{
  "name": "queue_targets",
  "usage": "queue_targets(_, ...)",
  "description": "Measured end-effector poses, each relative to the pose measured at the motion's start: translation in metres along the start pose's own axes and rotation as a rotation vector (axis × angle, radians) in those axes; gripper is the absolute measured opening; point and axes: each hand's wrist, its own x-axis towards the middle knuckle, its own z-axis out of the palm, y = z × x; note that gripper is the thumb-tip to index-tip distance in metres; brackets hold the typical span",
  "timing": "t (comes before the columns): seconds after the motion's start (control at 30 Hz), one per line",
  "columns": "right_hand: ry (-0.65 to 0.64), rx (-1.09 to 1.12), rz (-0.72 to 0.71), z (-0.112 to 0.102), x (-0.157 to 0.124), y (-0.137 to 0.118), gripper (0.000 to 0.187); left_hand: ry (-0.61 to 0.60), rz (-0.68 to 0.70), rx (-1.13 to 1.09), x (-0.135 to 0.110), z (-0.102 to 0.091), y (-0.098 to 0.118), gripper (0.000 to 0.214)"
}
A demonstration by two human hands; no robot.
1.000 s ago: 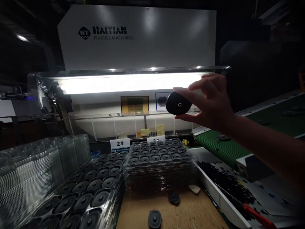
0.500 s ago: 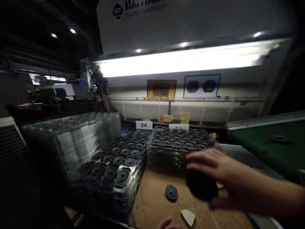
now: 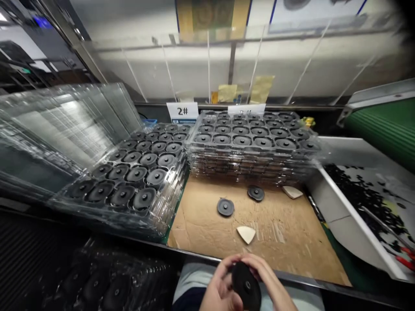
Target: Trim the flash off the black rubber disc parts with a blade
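Note:
Both my hands are together low in the view, in front of the bench edge. Between them is a round black plastic disc [image 3: 247,286] with a small hub at its centre, tilted up on edge. My left hand [image 3: 219,288] is closed on its left side, with thumb and fingers against it. My right hand [image 3: 268,276] curls over its top and right side; some of its fingers are hidden. Two similar discs, a nearer one [image 3: 225,207] and a farther one [image 3: 256,193], lie on the cardboard [image 3: 201,224]. A pale triangular piece [image 3: 246,234] lies nearer me.
Disc-filled clear trays are stacked at left [image 3: 136,175] and at back [image 3: 241,140]. Upright empty trays [image 3: 106,112] lean far left. Another pale piece [image 3: 292,191] lies at right, beside a white bin [image 3: 366,233] of black scraps and red-handled pliers [image 3: 405,259]. A green conveyor [image 3: 385,125] stands beyond.
My view has tilted down and closer to the bench. My right hand has come from above the cardboard's right side to the bottom middle with a black disc, where my left hand now also grips it.

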Motion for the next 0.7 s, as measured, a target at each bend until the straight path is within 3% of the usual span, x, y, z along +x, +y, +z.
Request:
queue_targets(0.1,0.017,-0.115,0.013,-0.003,0.013,0.018,0.067,0.104,-0.066,-0.122,0.000,-0.003,0.012,0.065)
queue_targets(0.23,0.132,-0.324,0.194,-0.014,0.039,0.051,0.042,0.257,-0.056,-0.232,0.004,-0.001,0.033,0.060)
queue_targets(0.4,0.065,-0.311,0.178,-0.001,0.053,0.073,0.024,0.366,0.023,-0.284,0.015,-0.001,0.047,0.059)
queue_targets(0.57,-0.064,-0.235,0.118,-0.006,0.076,0.047,0.018,0.405,0.041,-0.267,0.026,0.000,0.054,0.064)
queue_targets(0.7,-0.008,-0.158,0.073,-0.012,0.104,-0.002,0.025,0.438,-0.003,-0.163,0.036,0.005,0.058,0.070)
